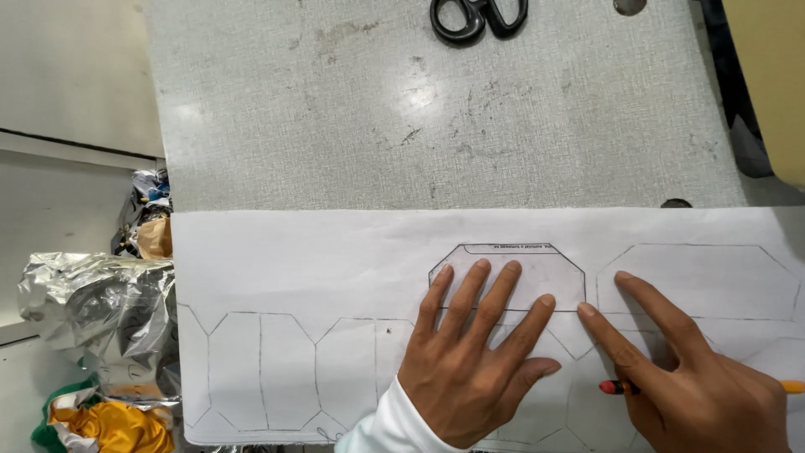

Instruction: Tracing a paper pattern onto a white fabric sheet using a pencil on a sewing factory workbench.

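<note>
Left hand (474, 352) fingers flat on clear octagonal template (511, 281), right hand (688, 382) fingers grasping orange pencil (619, 387), white paper (319, 260).

A pair of black-handled scissors (479, 18) lies at the far edge of a grey, textured work table (419, 109), whose surface is scuffed and stained. To the left of the table sits a heap of crumpled silver foil (96, 306). Below the foil are bunched yellow and green wrappers (105, 422), and above it some smaller scraps (149, 222).
</note>
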